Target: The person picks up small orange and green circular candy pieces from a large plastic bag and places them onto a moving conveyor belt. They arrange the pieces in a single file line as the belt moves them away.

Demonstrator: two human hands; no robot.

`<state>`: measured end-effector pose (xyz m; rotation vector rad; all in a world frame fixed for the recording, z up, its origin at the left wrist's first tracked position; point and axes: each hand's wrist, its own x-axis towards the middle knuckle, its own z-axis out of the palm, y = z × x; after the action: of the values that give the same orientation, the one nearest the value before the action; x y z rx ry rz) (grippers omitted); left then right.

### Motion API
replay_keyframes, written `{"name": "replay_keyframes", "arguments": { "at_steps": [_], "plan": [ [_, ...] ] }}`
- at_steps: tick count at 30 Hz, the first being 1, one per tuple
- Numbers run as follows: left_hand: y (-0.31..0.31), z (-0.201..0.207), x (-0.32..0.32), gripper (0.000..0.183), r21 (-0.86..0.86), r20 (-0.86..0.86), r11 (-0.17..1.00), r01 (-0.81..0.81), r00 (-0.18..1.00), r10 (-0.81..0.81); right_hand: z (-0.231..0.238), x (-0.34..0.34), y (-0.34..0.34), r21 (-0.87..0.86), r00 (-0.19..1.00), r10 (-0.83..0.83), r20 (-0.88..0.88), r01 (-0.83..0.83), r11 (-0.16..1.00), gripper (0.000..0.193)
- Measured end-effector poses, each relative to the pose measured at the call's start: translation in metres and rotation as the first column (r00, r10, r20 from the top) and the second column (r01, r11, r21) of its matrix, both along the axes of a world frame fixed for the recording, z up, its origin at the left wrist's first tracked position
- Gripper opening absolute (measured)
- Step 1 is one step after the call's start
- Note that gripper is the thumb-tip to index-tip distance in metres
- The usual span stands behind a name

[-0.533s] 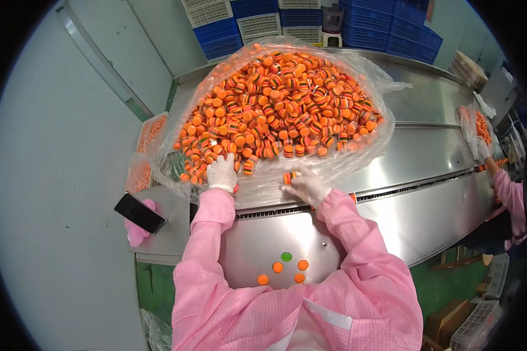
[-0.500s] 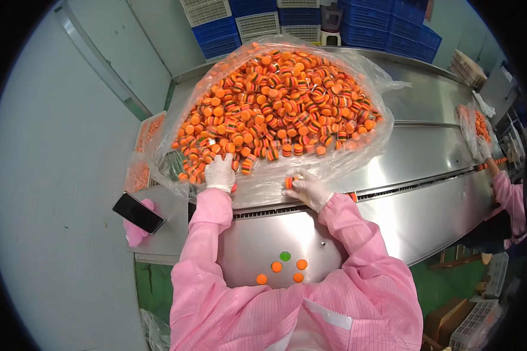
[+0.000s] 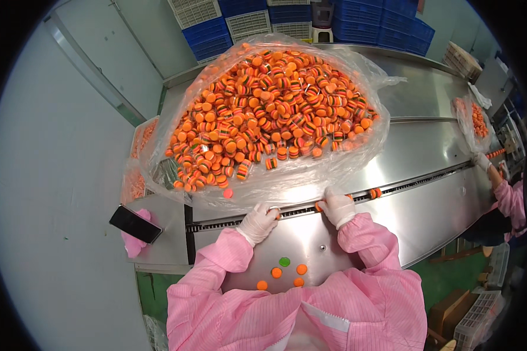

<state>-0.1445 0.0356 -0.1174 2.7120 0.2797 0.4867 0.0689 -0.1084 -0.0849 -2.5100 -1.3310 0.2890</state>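
Note:
My gloved left hand point(image 3: 260, 223) is closed at the slotted chain conveyor point(image 3: 298, 212), with a small orange layered candy point(image 3: 274, 214) at its fingertips. To its right, my gloved right hand point(image 3: 338, 207) pinches another layered candy point(image 3: 318, 206) over the same slot. One more layered candy point(image 3: 375, 193) sits on the chain beyond that hand, and part of another shows beside its knuckles. Behind both hands, a big clear plastic bag point(image 3: 310, 169) lies spread out, heaped with orange, red, yellow and green layered candies point(image 3: 275, 105). A pink disc point(image 3: 228, 193) lies at the bag's near edge.
Several orange discs point(image 3: 276, 272) and one green disc point(image 3: 284, 261) lie on the steel before me. A phone point(image 3: 136, 224) rests on pink cloth at left. Blue and white crates point(image 3: 363, 26) stand at the back. A co-worker's gloved hand point(image 3: 481, 161) is at the far right.
My left hand has left the pile's front edge and come nearer, to the slot. My right hand has moved right and nearer, onto the chain. A candy now shows on the chain past it.

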Motion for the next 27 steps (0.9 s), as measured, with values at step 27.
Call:
{"name": "replay_keyframes", "arguments": {
  "at_steps": [27],
  "plan": [
    [0.012, 0.022, -0.017, 0.018, 0.128, -0.062, 0.991, 0.041, 0.998, -0.033, 0.031, 0.004, 0.052, 0.327, 0.640, 0.377, -0.670, -0.202, 0.923, 0.027]
  ]
}}
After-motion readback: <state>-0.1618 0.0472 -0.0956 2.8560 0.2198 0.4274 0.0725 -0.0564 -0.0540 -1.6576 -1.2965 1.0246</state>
